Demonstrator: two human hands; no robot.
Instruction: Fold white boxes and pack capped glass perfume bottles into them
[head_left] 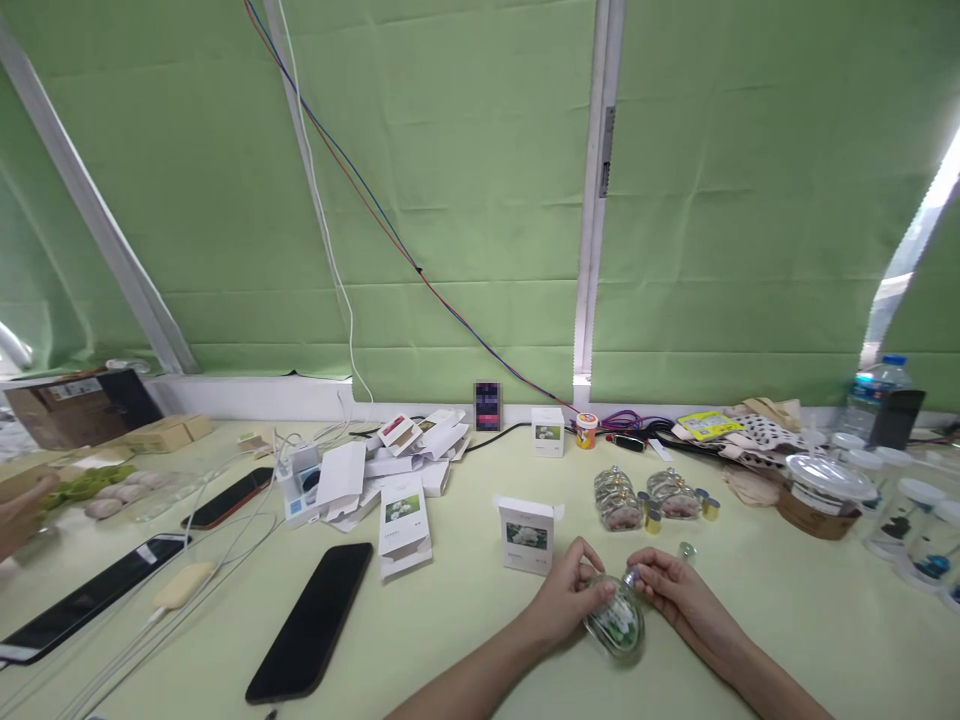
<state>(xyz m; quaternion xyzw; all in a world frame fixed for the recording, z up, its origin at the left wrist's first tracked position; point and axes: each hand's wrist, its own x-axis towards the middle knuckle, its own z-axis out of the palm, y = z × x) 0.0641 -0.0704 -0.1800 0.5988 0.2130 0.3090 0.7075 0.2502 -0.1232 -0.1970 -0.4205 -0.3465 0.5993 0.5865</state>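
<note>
A round, clear glass perfume bottle with a green and white flower picture inside is tilted just above the table. My left hand is closed around its upper side, thumb across the glass. My right hand pinches at the bottle's neck; the fingertips partly hide the small fitting there. Just behind my right hand lies a small clear round cap. An open white box with a flower picture stands beyond my left hand.
Similar glass bottles lie behind, with several gold caps. Left are a flattened white box, a pile of cartons, a black phone and cables. Lidded jars stand right. Another person's hand shows far left.
</note>
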